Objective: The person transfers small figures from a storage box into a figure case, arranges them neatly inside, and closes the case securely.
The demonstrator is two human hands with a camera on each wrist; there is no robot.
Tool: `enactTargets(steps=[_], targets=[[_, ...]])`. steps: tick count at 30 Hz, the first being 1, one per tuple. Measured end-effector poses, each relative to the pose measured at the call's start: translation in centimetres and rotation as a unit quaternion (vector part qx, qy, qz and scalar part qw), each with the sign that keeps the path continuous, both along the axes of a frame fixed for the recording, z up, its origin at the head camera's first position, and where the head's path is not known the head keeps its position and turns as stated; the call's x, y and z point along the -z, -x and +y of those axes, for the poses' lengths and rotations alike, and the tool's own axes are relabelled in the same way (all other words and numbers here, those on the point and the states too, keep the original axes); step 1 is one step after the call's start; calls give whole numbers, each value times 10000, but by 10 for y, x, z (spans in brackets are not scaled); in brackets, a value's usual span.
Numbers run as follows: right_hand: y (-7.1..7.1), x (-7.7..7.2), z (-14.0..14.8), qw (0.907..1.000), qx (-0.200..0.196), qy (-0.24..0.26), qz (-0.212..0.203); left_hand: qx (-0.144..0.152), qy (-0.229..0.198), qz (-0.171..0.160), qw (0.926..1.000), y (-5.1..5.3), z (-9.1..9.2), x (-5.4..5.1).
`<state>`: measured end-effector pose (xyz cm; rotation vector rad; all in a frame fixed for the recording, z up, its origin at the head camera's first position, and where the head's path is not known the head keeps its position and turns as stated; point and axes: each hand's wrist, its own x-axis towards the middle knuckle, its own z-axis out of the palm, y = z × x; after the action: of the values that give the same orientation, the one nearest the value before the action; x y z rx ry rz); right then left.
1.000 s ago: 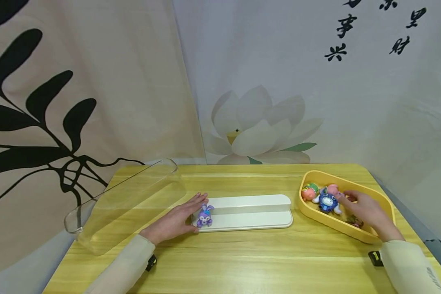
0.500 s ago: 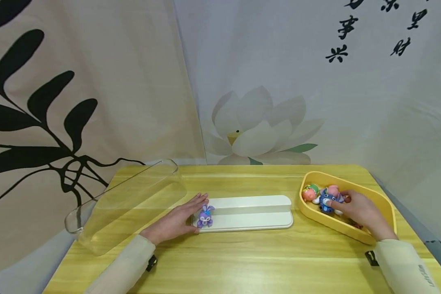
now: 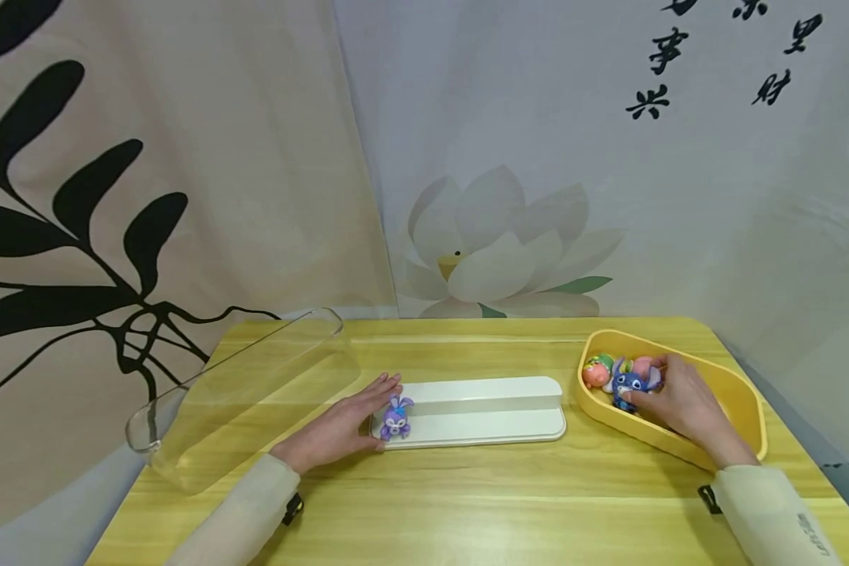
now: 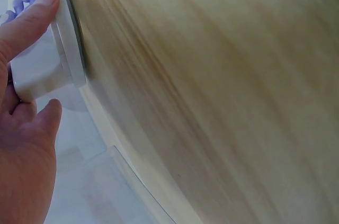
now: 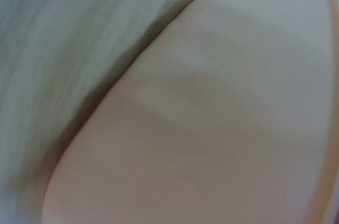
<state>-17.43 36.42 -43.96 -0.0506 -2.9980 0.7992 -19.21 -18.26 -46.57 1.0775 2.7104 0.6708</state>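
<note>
My left hand [image 3: 339,424] grips the left end of a long white stepped base [image 3: 484,426], its thumb at the front edge and fingers toward the back. On that end stands a purple rabbit figurine [image 3: 395,418] with long ears. Thumb and fingers of my right hand [image 3: 688,399] pinch a blue big-eared figurine [image 3: 626,384] inside the yellow tray [image 3: 640,428]. Beside it lie a red-and-green figurine [image 3: 596,372] and a pink one [image 3: 641,365], partly covered. In the left wrist view, my thumb [image 4: 32,25] lies against the base's edge.
A clear plastic cover [image 3: 255,393] lies slanted on the wooden table [image 3: 453,503] at the left, reaching its edge. Printed cloth [image 3: 509,102] hangs behind the table. A pale blurred surface fills most of the right wrist view, with an orange edge at its right.
My right hand has shifted slightly left in the tray and now pinches the blue figurine, whose face has turned upright into view. My left hand and the base have stayed put.
</note>
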Motion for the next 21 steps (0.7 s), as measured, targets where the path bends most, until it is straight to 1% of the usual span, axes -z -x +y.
enactTargets(steps=[6,10,13,16,21], targets=[[-2,-1,-5,9989,133,231,-387,-27,5,2,10000,-1,-1,0],[-4,0,-4,9986,142,287,-425,-51,5,-55,10000,-2,-1,0],[-5,1,-2,9985,102,383,-374,-40,7,-122,9999,-2,-1,1],[-8,0,2,9984,37,519,-239,-25,2,-89,10000,-3,-1,1],[-11,-9,6,9975,23,694,117,-65,9,14,10000,-2,0,0]])
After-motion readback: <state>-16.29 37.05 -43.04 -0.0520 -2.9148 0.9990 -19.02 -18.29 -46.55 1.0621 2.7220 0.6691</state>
